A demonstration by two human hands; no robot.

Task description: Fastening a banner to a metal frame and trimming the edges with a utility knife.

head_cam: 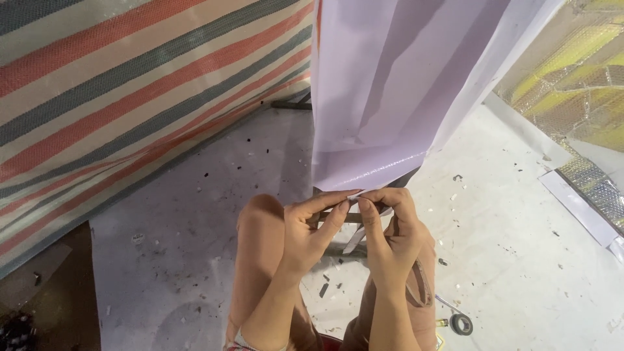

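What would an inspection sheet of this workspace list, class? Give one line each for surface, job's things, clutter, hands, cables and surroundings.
Surface: pale grey floor sheet, dusty and speckled.
Job's things: hanging lilac sheet; thin dark strip at its lower edge.
Clutter: small dark scraps scattered about; black tape roll near the right knee.
Hands: left hand and right hand both pinch the strip, fingertips close together; each grip closed.
Cables: nothing seen.
Surroundings: striped red, grey and cream tarpaulin at left; shiny bubble foil at right.
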